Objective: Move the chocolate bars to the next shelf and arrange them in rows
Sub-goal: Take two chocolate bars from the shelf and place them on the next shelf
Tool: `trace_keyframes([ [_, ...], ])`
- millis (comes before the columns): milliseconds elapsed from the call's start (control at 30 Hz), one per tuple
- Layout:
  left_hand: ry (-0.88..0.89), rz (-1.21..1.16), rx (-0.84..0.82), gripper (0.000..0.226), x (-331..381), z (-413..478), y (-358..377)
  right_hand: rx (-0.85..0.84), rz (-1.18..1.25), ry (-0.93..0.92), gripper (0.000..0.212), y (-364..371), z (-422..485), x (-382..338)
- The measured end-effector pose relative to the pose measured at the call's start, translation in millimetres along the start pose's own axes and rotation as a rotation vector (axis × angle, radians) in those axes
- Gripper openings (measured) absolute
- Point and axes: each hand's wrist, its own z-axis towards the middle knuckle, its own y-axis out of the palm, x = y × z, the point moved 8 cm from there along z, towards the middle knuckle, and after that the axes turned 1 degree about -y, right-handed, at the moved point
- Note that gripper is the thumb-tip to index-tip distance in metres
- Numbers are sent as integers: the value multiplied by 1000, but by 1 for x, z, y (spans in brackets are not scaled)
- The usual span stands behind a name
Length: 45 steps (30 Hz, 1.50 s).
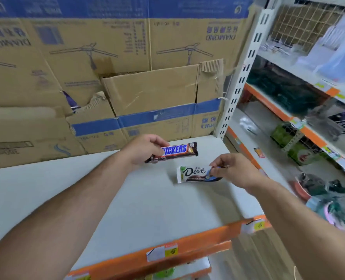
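Shelf point(147, 209): L hand point(145, 150) over it, fingers curled round Snickers bar point(179, 150); R hand point(236, 170) pinches Dove bar point(193, 173) by its right end. 2 bars.

Over the shelf point(147, 199), the Snickers bar point(177, 151) sits in the left hand point(143, 150) just behind the Dove bar point(193, 174), its right end in the right hand point(234, 168), cardboard boxes point(107, 67) stacked at the back, another rack point(309, 118) off right.

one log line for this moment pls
left hand: holds snickers bar | right hand: pinches dove bar | both over white shelf | cardboard boxes behind
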Motion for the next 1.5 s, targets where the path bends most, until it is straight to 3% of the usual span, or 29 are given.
trace_keyframes([
  [300, -171, -16, 134, 23, -15, 4, 13, -69, -54, -84, 9, -27, 107, 12],
  [500, -242, -54, 217, 24, -26, -7, 29, -49, -322, -205, 4, -20, 138, 12],
  [667, -277, -31, 279, 23, -32, -9, 31, 114, -734, -494, 27, -16, 129, 4],
  [733, -280, -25, 294, 23, -31, -9, 33, 81, -774, -535, 31, -8, 122, 5],
  [833, -286, -14, 303, 23, -33, -10, 35, 10, -758, -495, 40, 1, 119, 7],
  [1300, -270, 67, 253, 24, -42, -11, 9, 20, -754, -275, 44, 12, 115, 0],
  [1500, -223, 140, 262, 23, -44, -3, -21, 233, -724, -367, 45, 16, 85, -12],
])
